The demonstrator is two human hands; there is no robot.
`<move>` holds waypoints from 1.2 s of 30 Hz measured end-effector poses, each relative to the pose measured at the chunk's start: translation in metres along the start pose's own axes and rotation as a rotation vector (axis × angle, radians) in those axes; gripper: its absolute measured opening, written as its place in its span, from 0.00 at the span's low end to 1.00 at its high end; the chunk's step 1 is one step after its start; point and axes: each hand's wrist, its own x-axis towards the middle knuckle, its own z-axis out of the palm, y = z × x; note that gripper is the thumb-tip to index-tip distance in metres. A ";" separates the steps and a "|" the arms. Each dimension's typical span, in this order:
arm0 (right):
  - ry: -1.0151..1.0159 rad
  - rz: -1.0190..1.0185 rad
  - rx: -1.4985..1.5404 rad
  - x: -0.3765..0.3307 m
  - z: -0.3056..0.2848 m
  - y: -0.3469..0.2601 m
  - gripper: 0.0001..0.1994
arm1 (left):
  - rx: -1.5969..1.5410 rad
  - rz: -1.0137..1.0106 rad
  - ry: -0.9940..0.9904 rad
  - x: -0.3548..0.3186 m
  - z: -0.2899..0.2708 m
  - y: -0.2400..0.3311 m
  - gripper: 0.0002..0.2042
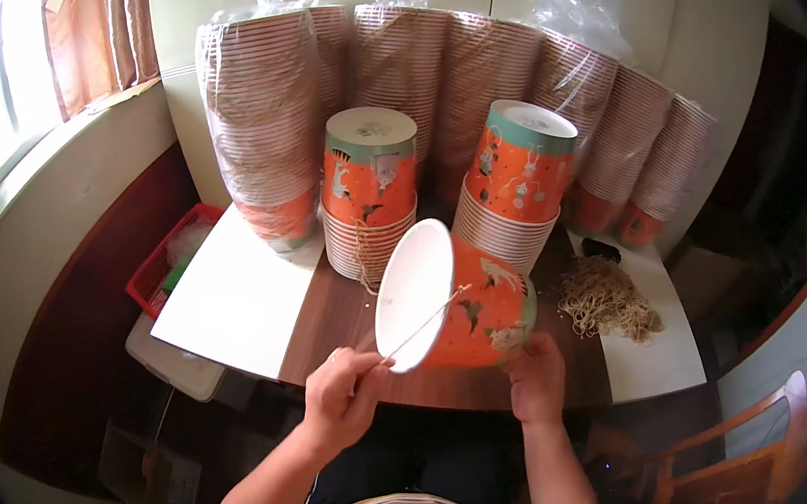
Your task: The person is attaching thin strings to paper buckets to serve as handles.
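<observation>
A: Where is the orange paper bucket (483, 308) resting?

B: It is tilting in the person's hands over the near middle of the table (328, 337), its white mouth facing the table's left end; I cannot tell whether it is touching the tabletop

A: And the left hand (342, 390)?

B: It is hovering by the table's near edge, thumb and fingers pressing together on one end of a thin cord (424, 324) at the bucket's rim. That cord is slanting across the mouth; I cannot tell whether the fingers are gripping the rim too

A: What about the right hand (537, 379)?

B: It is clamping the bucket's base end, right of the table's middle, with some fingers hiding from view

A: What else is standing around?

B: Two nested stacks, the left stack (374, 240) and the right stack (511, 224), are standing at the table's middle, each wearing an upside-down bucket on top. Plastic-wrapped stacks (266, 118) are lining the table's back, and a cord bundle (606, 298) is lying on its right side
</observation>
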 end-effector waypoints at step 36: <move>0.051 -0.242 -0.273 -0.020 0.032 0.034 0.11 | -0.286 -0.231 0.050 0.057 0.016 0.013 0.03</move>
